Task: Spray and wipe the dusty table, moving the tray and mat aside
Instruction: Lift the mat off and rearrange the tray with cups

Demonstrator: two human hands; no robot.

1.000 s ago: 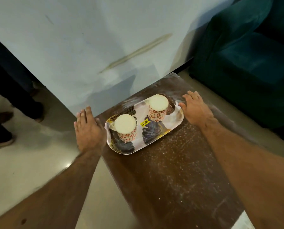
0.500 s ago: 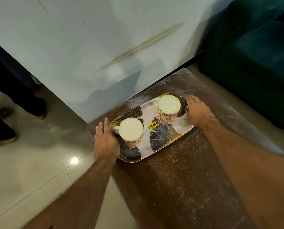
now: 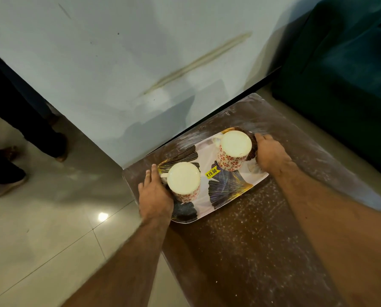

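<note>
Tray [image 3: 227, 185] carrying two upturned cups [image 3: 184, 181] is sitting on dusty table [image 3: 251, 240]; left hand [image 3: 155, 196] and right hand [image 3: 270, 155] are gripping its ends.

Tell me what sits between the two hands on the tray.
In the head view, two upturned red-flowered mugs and a yellow price sticker lie on the leaf-patterned tray between left hand and right hand.

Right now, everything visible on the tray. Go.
The tray is a rounded rectangle, glossy, plastic-looking, white with dark blue and gold fan-leaf prints and a yellow price sticker. It lies flat at the far end of the dusty wooden table, skewed to the table's edges. Two upside-down patterned mugs stand on it. The left hand and right hand each grip a short end.
</note>
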